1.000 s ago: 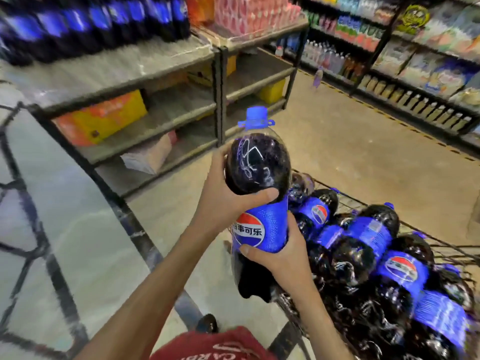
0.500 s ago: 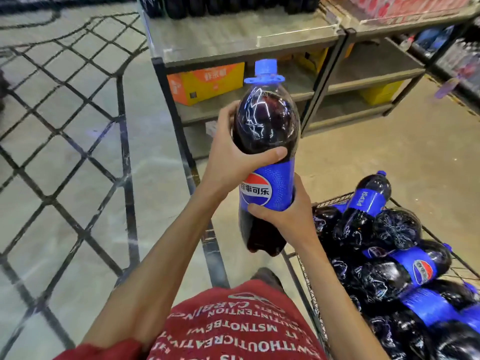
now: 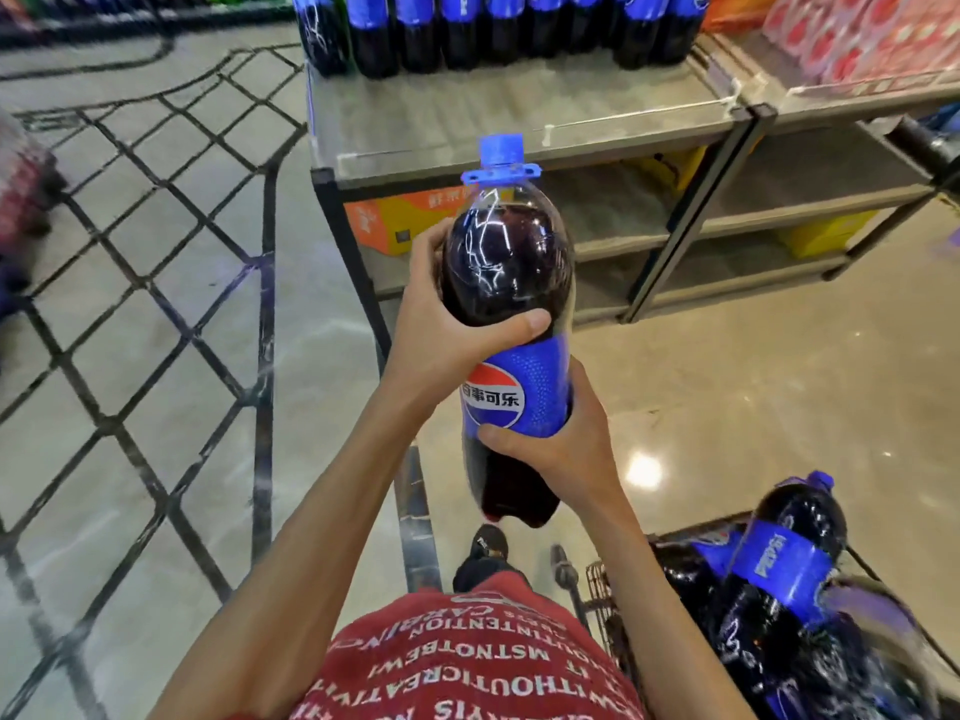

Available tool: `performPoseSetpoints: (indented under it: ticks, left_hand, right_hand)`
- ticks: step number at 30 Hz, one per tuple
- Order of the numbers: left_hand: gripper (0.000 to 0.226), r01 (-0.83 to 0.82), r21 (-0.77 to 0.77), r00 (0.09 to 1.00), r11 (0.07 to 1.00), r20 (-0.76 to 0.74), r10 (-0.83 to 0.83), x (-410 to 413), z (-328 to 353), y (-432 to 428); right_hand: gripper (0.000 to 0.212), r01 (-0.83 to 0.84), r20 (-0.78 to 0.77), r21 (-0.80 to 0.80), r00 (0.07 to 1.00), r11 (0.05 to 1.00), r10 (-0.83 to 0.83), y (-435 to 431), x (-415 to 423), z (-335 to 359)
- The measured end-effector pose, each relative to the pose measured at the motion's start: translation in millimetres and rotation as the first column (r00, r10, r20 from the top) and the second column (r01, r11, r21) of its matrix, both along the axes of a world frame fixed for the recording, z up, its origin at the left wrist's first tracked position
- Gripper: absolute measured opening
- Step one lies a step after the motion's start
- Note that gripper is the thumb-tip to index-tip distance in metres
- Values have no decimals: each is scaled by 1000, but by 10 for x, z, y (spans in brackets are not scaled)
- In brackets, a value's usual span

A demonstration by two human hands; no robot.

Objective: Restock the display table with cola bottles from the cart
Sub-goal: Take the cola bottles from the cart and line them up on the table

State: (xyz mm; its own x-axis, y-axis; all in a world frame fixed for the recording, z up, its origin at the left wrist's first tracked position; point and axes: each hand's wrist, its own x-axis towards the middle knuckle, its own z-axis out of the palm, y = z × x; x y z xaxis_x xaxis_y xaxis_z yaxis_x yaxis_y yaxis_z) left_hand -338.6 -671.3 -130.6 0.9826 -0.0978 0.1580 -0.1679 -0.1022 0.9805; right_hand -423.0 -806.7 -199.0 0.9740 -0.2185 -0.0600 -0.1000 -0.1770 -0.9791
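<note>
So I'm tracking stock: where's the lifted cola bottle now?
The cola bottle is upright at centre, gripped by left hand and right hand, short of the display table.

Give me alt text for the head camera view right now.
Both hands hold a large cola bottle upright above the floor: the left hand wraps its dark upper body, the right hand grips its blue label. Ahead, a display table holds a row of bottles; a cart of bottles sits lower right.
</note>
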Motion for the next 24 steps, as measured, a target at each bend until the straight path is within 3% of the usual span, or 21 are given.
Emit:
performPoseSetpoints:
  ticks: [24]
  left_hand:
    - [95,47,-35,998,998,-47,-49,3218,-123,-1510]
  right_hand:
    - [95,40,-53,11,998,999,-40,-1504,3157,-88]
